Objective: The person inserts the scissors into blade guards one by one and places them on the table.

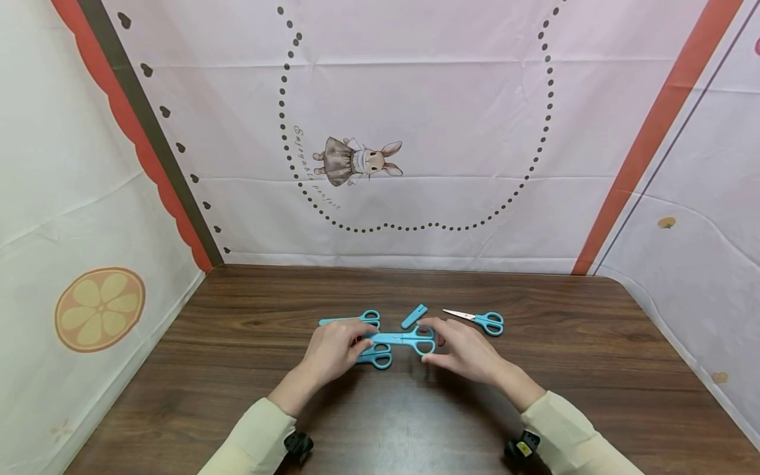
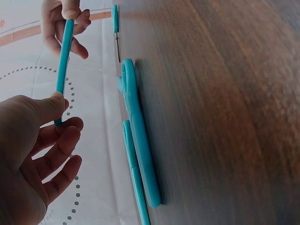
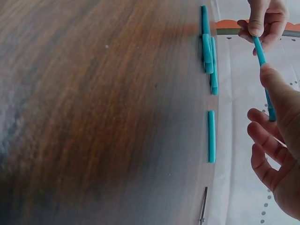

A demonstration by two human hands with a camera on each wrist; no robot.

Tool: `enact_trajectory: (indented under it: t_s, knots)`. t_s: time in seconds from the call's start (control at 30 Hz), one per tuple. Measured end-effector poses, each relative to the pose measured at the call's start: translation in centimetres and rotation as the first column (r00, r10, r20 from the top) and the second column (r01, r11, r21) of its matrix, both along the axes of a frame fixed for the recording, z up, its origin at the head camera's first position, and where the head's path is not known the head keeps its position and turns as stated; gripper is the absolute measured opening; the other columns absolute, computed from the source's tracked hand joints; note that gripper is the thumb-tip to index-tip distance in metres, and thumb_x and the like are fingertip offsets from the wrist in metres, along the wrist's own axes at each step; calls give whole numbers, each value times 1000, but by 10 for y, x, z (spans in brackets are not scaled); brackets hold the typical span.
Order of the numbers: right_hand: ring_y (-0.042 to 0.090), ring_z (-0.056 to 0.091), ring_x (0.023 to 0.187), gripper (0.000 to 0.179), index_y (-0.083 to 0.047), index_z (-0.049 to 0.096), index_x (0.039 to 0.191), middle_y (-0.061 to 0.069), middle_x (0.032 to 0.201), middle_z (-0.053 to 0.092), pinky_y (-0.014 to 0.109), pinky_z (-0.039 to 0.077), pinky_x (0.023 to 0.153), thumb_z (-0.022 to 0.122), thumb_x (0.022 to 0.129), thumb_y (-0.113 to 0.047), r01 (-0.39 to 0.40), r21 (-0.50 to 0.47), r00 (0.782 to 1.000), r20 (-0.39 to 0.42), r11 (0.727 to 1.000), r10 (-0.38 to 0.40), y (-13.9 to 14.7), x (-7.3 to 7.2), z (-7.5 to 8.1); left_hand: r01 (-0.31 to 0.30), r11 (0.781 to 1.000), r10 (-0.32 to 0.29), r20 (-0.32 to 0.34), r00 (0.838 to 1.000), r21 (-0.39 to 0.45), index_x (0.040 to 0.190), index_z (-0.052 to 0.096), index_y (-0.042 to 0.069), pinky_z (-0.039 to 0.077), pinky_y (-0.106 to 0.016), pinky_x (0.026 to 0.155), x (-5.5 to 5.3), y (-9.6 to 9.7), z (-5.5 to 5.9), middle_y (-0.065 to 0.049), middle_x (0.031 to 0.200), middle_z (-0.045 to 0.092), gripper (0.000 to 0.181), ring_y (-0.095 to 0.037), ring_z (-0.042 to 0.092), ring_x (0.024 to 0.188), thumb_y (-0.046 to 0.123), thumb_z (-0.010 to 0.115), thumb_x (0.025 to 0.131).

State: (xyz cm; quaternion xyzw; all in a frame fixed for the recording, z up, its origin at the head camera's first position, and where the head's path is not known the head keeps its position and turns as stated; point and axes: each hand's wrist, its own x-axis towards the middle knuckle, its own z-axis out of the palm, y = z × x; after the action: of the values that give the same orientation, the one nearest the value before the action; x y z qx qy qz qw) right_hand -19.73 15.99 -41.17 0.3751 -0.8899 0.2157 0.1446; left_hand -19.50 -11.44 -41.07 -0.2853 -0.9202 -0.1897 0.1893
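Observation:
Between my two hands a pair of blue scissors (image 1: 398, 338) is held level above the table, its blades inside a blue cover. Thumb and forefinger of my left hand (image 1: 335, 346) pinch the covered blade end. My right hand (image 1: 466, 348) grips the handle loops between thumb and fingers. Seen edge-on in the left wrist view, the held scissors (image 2: 65, 61) hang well off the wood. Below and beside the left hand lie two more covered scissors, one farther back (image 1: 371, 316) and one nearer (image 1: 382, 359), partly hidden by that hand.
A loose blue blade cover (image 1: 414, 316) lies behind the held scissors. Right of it, scissors with bare metal blades (image 1: 489, 322) point left. The brown wooden table (image 1: 534, 297) meets a printed cloth backdrop (image 1: 451, 132) at its far edge.

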Motion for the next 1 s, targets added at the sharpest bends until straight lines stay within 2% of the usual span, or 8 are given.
enact_trajectory:
  t_s: [0.2, 0.4, 0.63, 0.83, 1.0]
  knots:
    - [8, 54, 69, 55, -21, 52, 126, -11, 78, 55, 19, 41, 58, 73, 77, -37, 18, 19, 999, 47, 1000, -19, 2, 0, 1, 1, 1000, -1, -3, 1000, 6, 97, 71, 25, 33, -15, 47, 0, 2, -1, 11, 91, 69, 17, 3, 45, 56, 24, 71, 81]
    - [7, 55, 71, 55, -23, 51, 127, -14, 81, 55, 19, 42, 59, 72, 78, -38, 23, 46, 996, 87, 999, -27, 3, 0, 2, 13, 1000, -13, 54, 998, -2, 97, 71, 25, 34, -15, 48, 1, 4, -1, 14, 78, 64, 16, 4, 43, 56, 26, 71, 81]
    - [5, 50, 68, 56, -18, 53, 125, -12, 79, 54, 19, 39, 58, 72, 77, -39, 24, 80, 997, 75, 997, -30, 6, 1, 3, 34, 999, -32, 92, 995, -20, 97, 71, 25, 37, -15, 50, 1, 5, 1, 15, 75, 62, 16, 4, 48, 60, 30, 70, 81]
    - [-1, 43, 66, 56, -21, 52, 124, -13, 77, 52, 17, 36, 56, 72, 76, -40, 32, 100, 996, 77, 995, -40, 10, 4, 1, 62, 997, -56, 131, 990, -41, 97, 71, 26, 37, -15, 50, 1, 7, -1, 16, 73, 60, 16, 0, 52, 64, 31, 70, 82]
    - [-2, 41, 64, 56, -23, 51, 125, -12, 76, 51, 17, 36, 55, 72, 76, -41, 25, 109, 996, 78, 994, -34, 13, 5, 1, 75, 996, -68, 131, 989, -47, 97, 71, 24, 36, -16, 49, 2, 9, -2, 15, 72, 60, 17, -3, 53, 64, 30, 70, 81]
